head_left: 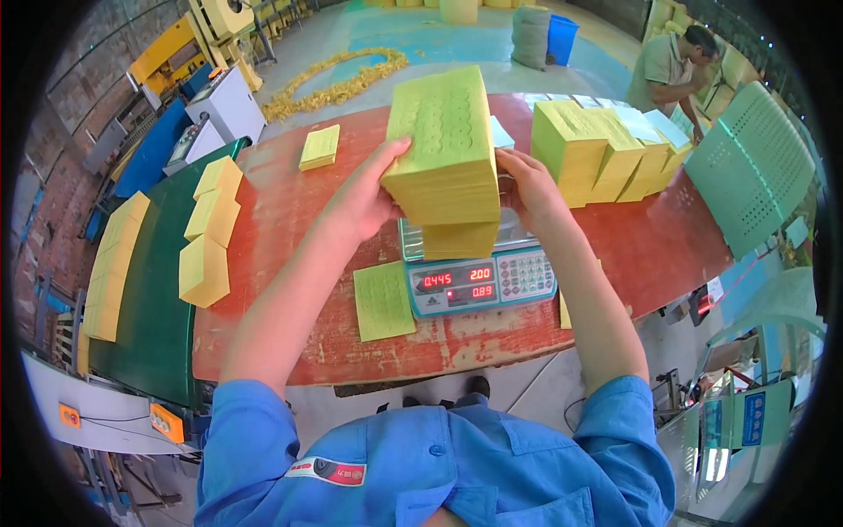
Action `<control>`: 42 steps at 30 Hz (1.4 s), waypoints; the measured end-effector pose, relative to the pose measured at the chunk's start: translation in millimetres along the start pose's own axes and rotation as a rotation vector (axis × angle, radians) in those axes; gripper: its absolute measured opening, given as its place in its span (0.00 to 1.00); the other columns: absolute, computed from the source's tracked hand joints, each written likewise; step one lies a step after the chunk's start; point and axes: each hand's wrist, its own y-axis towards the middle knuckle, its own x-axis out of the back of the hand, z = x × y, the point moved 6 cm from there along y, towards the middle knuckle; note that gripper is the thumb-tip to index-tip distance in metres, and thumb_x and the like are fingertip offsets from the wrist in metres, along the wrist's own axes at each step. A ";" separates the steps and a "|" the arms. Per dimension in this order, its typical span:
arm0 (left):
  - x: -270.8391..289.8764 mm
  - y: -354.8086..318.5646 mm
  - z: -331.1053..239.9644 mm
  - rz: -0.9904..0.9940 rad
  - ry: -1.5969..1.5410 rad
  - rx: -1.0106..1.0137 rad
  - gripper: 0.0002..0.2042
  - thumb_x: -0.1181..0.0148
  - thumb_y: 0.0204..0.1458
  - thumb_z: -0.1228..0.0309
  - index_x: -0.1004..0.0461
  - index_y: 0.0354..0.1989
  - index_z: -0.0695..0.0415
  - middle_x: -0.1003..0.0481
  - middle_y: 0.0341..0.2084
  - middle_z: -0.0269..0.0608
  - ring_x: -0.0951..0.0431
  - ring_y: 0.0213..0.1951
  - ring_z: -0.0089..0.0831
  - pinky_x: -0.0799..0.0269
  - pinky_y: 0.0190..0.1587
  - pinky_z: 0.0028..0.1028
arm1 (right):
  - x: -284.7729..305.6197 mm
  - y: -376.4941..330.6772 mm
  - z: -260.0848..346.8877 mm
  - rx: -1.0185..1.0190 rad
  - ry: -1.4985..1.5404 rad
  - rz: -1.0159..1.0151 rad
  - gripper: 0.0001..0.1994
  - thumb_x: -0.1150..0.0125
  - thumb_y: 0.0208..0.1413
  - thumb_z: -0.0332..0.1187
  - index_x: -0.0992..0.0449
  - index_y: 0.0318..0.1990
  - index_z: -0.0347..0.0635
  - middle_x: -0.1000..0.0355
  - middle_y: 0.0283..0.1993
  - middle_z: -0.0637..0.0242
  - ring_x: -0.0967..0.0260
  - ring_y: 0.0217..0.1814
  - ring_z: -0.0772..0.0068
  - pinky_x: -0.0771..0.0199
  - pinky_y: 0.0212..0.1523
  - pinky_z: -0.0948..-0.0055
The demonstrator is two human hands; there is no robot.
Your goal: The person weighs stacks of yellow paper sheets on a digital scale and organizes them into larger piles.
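A thick stack of yellow paper, its top sheet embossed with rows of rounded marks, is held between my two hands above a digital scale. My left hand grips its left side, thumb on the top edge. Against the right side presses my right hand, its fingers partly hidden. Below shows a smaller block of yellow paper over the scale's pan; whether it touches the held stack, I cannot tell. A loose yellow sheet lies left of the scale, whose red display is lit.
Tall yellow paper stacks stand at the table's right rear, a small pile at its left rear. More blocks line the left edge beside a green conveyor belt. A green perforated chair and another person are at the right.
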 end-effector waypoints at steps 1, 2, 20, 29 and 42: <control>-1.3 11.5 3.7 -0.032 0.044 0.054 0.30 0.40 0.55 0.46 0.33 0.62 0.51 0.28 0.54 0.37 0.29 0.55 0.35 0.32 0.53 0.43 | 7.9 8.2 -1.5 0.000 0.005 0.001 0.18 0.47 0.66 0.38 0.27 0.56 0.34 0.25 0.41 0.64 0.27 0.33 0.75 0.26 0.32 0.75; -4.4 20.8 7.1 -0.030 0.047 0.061 0.30 0.40 0.55 0.46 0.33 0.62 0.51 0.28 0.54 0.37 0.29 0.55 0.35 0.32 0.53 0.43 | 17.9 13.3 -5.2 -0.037 -0.007 0.000 0.18 0.47 0.65 0.37 0.27 0.55 0.34 0.25 0.41 0.65 0.27 0.32 0.75 0.26 0.32 0.75; 3.0 32.7 22.9 -0.182 0.226 0.070 0.33 0.37 0.46 0.40 0.29 0.58 0.46 0.27 0.48 0.35 0.31 0.50 0.31 0.38 0.48 0.36 | 36.5 42.9 -27.8 -0.049 -0.116 0.045 0.19 0.46 0.63 0.36 0.27 0.55 0.31 0.24 0.43 0.65 0.26 0.34 0.76 0.25 0.34 0.77; 8.0 31.7 22.9 -0.211 0.230 0.078 0.32 0.42 0.51 0.40 0.29 0.58 0.49 0.27 0.49 0.35 0.29 0.48 0.29 0.34 0.50 0.34 | 31.3 38.9 -30.1 -0.013 -0.225 -0.026 0.17 0.45 0.64 0.37 0.23 0.52 0.34 0.24 0.39 0.68 0.28 0.31 0.80 0.29 0.30 0.80; 31.1 65.4 96.0 -0.213 -0.058 -0.075 0.37 0.63 0.64 0.39 0.47 0.72 0.55 0.39 0.68 0.43 0.40 0.67 0.35 0.48 0.68 0.41 | 51.0 42.8 -67.4 0.125 -0.019 -0.231 0.27 0.55 0.68 0.52 0.34 0.66 0.44 0.30 0.60 0.64 0.33 0.59 0.72 0.34 0.57 0.69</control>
